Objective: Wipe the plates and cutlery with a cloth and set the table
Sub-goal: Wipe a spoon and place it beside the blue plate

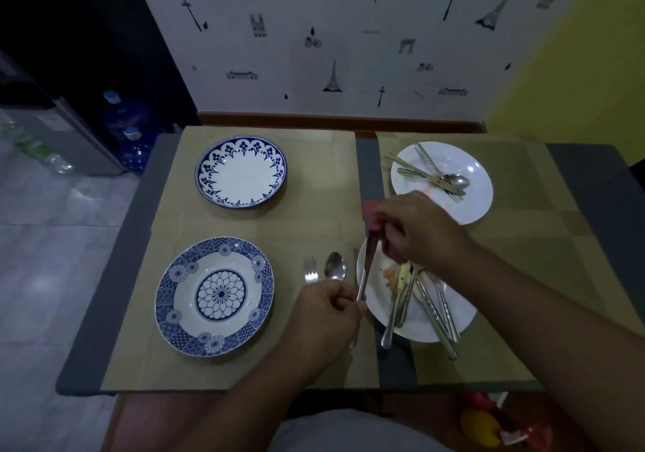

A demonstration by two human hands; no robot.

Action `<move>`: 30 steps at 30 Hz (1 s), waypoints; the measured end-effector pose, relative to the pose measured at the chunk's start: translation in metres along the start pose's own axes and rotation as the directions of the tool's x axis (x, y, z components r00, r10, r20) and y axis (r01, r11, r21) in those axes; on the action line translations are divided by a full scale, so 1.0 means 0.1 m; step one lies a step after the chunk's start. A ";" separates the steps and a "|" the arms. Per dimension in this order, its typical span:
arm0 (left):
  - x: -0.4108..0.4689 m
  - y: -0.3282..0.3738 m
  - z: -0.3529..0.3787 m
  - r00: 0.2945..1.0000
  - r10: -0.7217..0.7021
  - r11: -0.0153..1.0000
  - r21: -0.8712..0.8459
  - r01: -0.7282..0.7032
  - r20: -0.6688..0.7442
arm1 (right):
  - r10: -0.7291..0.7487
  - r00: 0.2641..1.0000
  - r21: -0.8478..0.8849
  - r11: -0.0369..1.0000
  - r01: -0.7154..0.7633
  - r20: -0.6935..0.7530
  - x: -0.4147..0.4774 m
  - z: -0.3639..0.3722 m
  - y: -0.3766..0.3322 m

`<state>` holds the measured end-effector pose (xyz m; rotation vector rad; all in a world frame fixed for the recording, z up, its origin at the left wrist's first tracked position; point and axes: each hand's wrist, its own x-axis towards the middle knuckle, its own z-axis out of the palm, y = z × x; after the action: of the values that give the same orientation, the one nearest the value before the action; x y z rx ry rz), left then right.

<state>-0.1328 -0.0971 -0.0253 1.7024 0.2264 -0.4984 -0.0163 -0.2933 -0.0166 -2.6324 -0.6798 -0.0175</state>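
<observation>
- The left hand point(328, 308) is closed around the bottom end of a knife point(366, 270). It holds the knife tilted up so the blade is free to rub.
- The right hand point(419, 231) pinches a pink cloth point(373, 214) around the top of the blade. The cloth wraps the metal so both sides get cleaned at once.
- The knife hangs over the near white plate point(376, 308), so I think any crumbs will drop there and not on the bench point(111, 298).
- That plate has orange and yellow food smears and a pile of cutlery point(429, 308). It looks like the dirty pile waiting its turn.
- A fork point(310, 270) and a spoon point(335, 266) lie side by side just right of the near blue plate point(214, 296). I think they are done, and the knife will go next to them.
- The far blue plate point(241, 172) sits alone with nothing beside it yet.
- The far white plate point(478, 189) holds more cutlery point(436, 179) and a faint pink smear.
- So the job looks less than half done.
</observation>
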 end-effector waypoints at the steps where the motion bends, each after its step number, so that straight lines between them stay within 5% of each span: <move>1: -0.01 0.02 0.01 1.000 0.009 1.000 -0.006 -0.009 -0.002 | 0.015 1.000 -0.003 1.000 -0.015 -0.020 0.02 -0.03 0.03; 8: -0.01 0.02 0.05 0.998 0.042 0.999 0.032 -0.041 -0.043 | -0.114 0.993 0.039 0.993 0.114 -0.014 -0.36 0.13 -0.30; 17: -0.03 -0.01 0.13 0.993 -0.050 0.995 0.085 0.059 -0.108 | 0.090 0.991 -0.036 0.995 -0.094 -0.101 -0.15 -0.06 0.09; 23: 0.09 0.02 0.12 0.975 -0.111 0.992 0.036 0.120 -0.192 | 0.063 0.995 0.010 0.998 -0.062 -0.078 -0.33 0.03 0.01; 30: 0.14 0.00 0.15 0.982 -0.176 0.969 -0.189 0.160 -0.073 | -0.080 0.997 0.071 0.994 0.080 -0.008 -0.47 0.15 -0.28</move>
<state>-0.1231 -0.1130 -0.0333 1.5346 0.4704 -0.5111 -0.0726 -0.2867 -0.0242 -2.5353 -0.7697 -0.0232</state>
